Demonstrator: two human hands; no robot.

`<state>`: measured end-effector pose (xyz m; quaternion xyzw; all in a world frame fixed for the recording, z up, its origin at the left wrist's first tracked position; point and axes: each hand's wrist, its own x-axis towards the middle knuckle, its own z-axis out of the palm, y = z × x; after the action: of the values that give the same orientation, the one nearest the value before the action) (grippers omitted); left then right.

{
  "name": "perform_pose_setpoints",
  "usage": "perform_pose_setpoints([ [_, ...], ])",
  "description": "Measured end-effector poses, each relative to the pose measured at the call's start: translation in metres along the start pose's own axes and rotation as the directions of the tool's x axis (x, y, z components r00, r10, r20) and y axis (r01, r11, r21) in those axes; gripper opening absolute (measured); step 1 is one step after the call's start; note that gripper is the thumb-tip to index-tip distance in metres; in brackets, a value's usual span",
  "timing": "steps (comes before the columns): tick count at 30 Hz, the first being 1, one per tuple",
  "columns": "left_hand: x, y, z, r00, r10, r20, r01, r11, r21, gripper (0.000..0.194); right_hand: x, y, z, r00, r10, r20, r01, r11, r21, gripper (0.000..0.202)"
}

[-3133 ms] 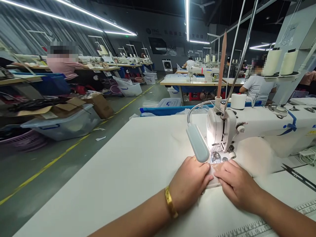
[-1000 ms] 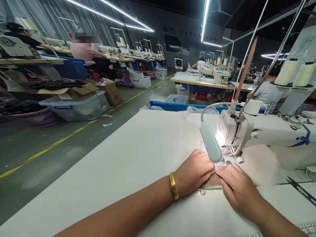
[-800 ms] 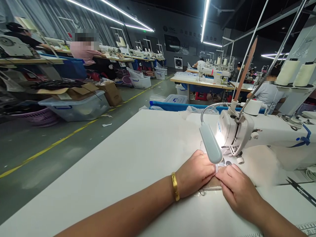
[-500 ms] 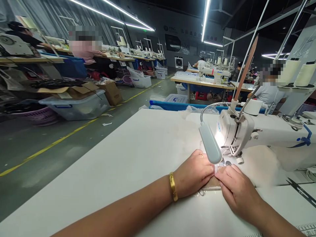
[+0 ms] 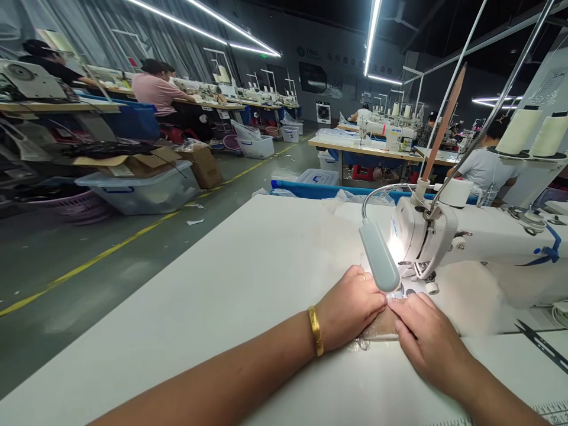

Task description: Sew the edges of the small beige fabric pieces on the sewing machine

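Note:
My left hand (image 5: 352, 305), with a gold bracelet and a ring, is closed, pressing and pinching the near end of a small tan piece of fabric (image 5: 385, 322). Clear, shiny material shows along the fabric's lower left edge. From the other side my right hand (image 5: 428, 331) grips the same piece, thumb and forefinger close to my left fingertips. Both hands lie just in front of the head of a white sewing machine (image 5: 410, 234). A grey lamp (image 5: 380, 257) on a bent neck hides part of the stitching area and the left fingertips.
Black thread snips or scissors (image 5: 544, 346) lie to the right on the white table (image 5: 213, 307). A ruler (image 5: 554, 409) marks the lower right edge. Thread cones (image 5: 519, 133) stand behind the machine. Co-workers sit at other machines beyond the aisle.
The view has shifted slightly. Both hands keep hold of the fabric by the machine, their fingertips a little closer together.

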<state>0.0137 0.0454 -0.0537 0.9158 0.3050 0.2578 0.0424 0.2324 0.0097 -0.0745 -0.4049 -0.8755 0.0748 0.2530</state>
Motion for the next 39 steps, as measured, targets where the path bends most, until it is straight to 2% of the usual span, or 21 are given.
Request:
perform_pose_setpoints([
  [7, -0.002, 0.001, 0.002, 0.999, 0.039, -0.011, -0.038, 0.998, 0.047, 0.025, -0.001, 0.005, 0.001, 0.996, 0.063, -0.063, -0.059, 0.996, 0.068, 0.024],
  [15, -0.002, 0.003, 0.002, 0.999, 0.035, -0.023, -0.033, 0.998, 0.062, 0.025, -0.001, 0.005, 0.004, 0.998, 0.047, -0.037, -0.048, 0.998, -0.036, 0.034],
  [19, -0.002, 0.004, -0.001, 0.999, 0.043, -0.007, -0.043, 0.998, 0.05, 0.029, -0.001, 0.004, 0.005, 0.998, 0.028, -0.048, -0.031, 0.998, -0.055, 0.032],
  [29, 0.002, -0.001, 0.001, 0.998, -0.05, 0.045, 0.048, 0.998, 0.051, 0.031, 0.001, 0.006, 0.0, 0.995, 0.072, -0.063, -0.07, 0.997, 0.021, 0.028],
  [33, 0.005, -0.005, 0.005, 0.994, -0.107, 0.023, 0.106, 0.994, 0.035, 0.032, 0.002, 0.011, -0.006, 0.983, 0.138, -0.121, -0.138, 0.99, 0.008, 0.03],
  [39, 0.005, -0.003, 0.003, 0.99, -0.141, 0.029, 0.14, 0.989, 0.042, 0.029, -0.002, 0.011, -0.01, 0.973, 0.2, -0.119, -0.198, 0.98, 0.027, 0.031],
])
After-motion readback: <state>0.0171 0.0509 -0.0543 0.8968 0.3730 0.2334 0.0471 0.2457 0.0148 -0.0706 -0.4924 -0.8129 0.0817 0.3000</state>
